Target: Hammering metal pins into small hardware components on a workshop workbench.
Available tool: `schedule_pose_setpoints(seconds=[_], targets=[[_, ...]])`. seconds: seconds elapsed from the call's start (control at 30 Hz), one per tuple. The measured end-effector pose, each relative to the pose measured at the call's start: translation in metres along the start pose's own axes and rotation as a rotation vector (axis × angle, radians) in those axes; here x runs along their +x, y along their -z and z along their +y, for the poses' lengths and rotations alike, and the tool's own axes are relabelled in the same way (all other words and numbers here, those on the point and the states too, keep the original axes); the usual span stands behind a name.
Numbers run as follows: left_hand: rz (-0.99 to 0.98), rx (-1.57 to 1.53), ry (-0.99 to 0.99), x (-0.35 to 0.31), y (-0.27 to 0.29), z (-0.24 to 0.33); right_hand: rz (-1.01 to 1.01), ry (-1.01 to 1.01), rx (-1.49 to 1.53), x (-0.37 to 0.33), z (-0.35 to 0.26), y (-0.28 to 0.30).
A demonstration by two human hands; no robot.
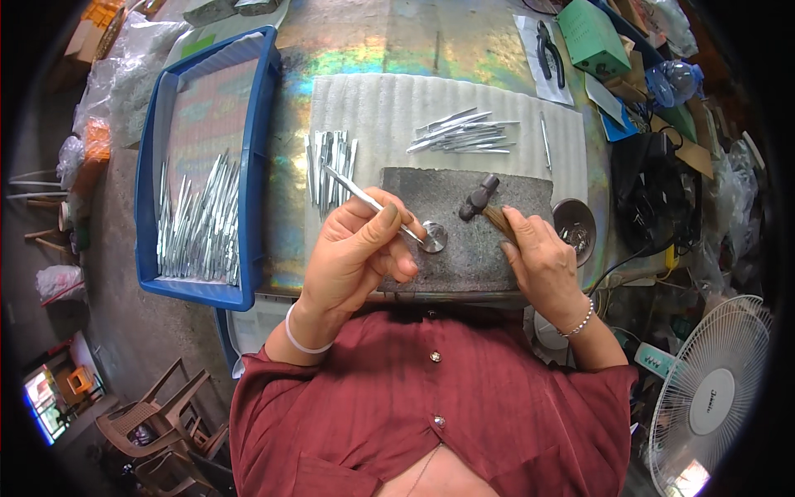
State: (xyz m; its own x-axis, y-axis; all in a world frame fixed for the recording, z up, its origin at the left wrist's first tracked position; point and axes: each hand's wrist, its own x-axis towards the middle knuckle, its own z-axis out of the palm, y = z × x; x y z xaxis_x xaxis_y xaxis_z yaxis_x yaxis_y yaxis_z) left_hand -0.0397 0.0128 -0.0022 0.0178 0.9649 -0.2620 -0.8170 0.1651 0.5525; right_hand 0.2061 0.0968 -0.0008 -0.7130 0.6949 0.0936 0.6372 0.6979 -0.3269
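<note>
My left hand pinches a slim silvery metal rod, tilted, with its lower end at a small round metal disc. The disc sits on a dark grey stone-like slab. My right hand is closed round the wooden handle of a small hammer, whose dark head is over the slab's upper right part. Beyond the slab lies a loose pile of similar metal rods. A second bunch of rods lies left of the slab, close to my left hand.
A blue tray on the left holds many more rods. One single rod lies on the white foam sheet. Right of the slab is a metal bowl. Farther off are black pliers, a green box and a white fan.
</note>
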Motion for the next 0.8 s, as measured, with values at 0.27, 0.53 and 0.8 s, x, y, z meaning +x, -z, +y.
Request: schedule_pose_setpoints(seconds=[0.27, 0.53, 0.8], targets=[[0.025, 0.089, 0.007, 0.009, -0.002, -0.004, 0.136, -0.253, 0.145, 0.046, 0.085, 0.014], [0.074, 0.255, 0.034, 0.012, -0.01, -0.001, 0.083, -0.367, -0.049, 0.103, 0.176, -0.026], [0.045, 0.178, 0.12, 0.017, -0.008, 0.003, 0.006, -0.404, 0.087, 0.12, 0.16, -0.031]])
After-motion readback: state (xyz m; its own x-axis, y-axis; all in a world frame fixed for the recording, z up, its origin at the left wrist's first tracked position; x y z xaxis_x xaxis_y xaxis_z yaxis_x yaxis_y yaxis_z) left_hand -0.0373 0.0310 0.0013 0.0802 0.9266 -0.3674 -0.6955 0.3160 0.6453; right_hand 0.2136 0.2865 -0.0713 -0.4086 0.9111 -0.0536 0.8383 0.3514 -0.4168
